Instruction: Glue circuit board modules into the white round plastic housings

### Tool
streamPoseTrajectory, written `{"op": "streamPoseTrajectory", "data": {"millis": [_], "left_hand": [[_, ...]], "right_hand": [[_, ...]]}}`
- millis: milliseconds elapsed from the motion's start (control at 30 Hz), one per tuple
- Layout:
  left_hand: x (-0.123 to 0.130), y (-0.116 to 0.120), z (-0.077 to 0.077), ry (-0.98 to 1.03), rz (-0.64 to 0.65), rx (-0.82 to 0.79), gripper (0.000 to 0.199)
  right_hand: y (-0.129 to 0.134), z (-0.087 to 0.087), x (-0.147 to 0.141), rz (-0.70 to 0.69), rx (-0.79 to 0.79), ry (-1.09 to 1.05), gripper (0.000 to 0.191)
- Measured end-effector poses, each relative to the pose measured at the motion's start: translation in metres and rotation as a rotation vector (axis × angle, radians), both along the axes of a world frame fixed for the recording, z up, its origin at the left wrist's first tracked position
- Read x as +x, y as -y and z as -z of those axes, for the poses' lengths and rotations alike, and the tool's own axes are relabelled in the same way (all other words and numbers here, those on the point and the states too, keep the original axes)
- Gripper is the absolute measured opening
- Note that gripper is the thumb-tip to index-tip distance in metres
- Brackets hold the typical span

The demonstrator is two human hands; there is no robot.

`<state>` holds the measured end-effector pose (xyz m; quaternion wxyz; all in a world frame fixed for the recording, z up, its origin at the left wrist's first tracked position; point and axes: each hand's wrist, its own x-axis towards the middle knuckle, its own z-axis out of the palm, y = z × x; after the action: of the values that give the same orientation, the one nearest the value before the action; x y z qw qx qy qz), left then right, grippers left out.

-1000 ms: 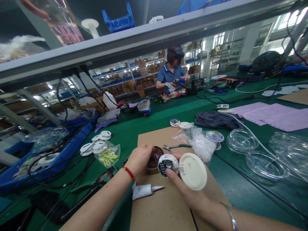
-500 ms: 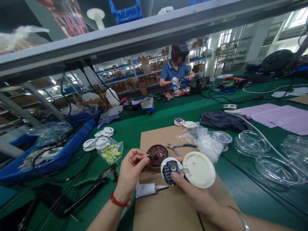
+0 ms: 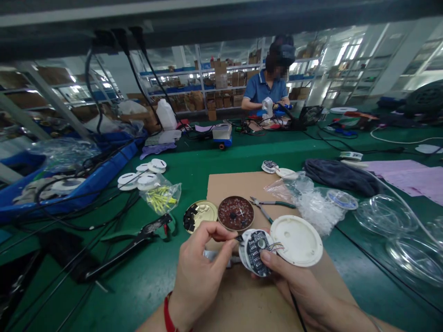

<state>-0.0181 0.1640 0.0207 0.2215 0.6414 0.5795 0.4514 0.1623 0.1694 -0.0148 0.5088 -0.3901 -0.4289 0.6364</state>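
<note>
My right hand grips a round white housing that carries a dark circuit board, its thumb on the board's face. Thin wires run from the board to a white round cover beside it. My left hand pinches a small dark piece at the housing's left edge; its exact kind is too small to make out. Just beyond the hands stand a round tin of small screws and a gold lid with black pieces on it. A tube lies partly hidden behind my left fingers.
Green-handled cutters lie on the cardboard. A bag of yellow pieces and a wire tool are at left. White pieces in a bag and clear rings lie at right. Across the bench a person works.
My left hand has moved right, from beside the tin to the housing's edge, with the small dark piece. The gold lid, covered by that hand before, now shows. The view has tilted down.
</note>
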Motion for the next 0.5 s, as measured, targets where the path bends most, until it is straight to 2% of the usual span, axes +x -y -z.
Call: {"op": "streamPoseTrajectory", "data": {"millis": [167,400,500], "left_hand": [[0.002,0.002,-0.007,-0.127,0.008,0.142,0.005],[0.002,0.004,-0.011,-0.139,0.169,0.320,0.009],[0.001,0.006,-0.013,-0.100,0.275,0.331,0.016]], "right_hand": [[0.002,0.005,0.002,0.017,-0.028,0.012,0.039],[0.004,-0.001,0.001,-0.056,-0.102,-0.024,0.047],[0.005,-0.001,0.002,-0.097,-0.102,-0.046,0.048]]}}
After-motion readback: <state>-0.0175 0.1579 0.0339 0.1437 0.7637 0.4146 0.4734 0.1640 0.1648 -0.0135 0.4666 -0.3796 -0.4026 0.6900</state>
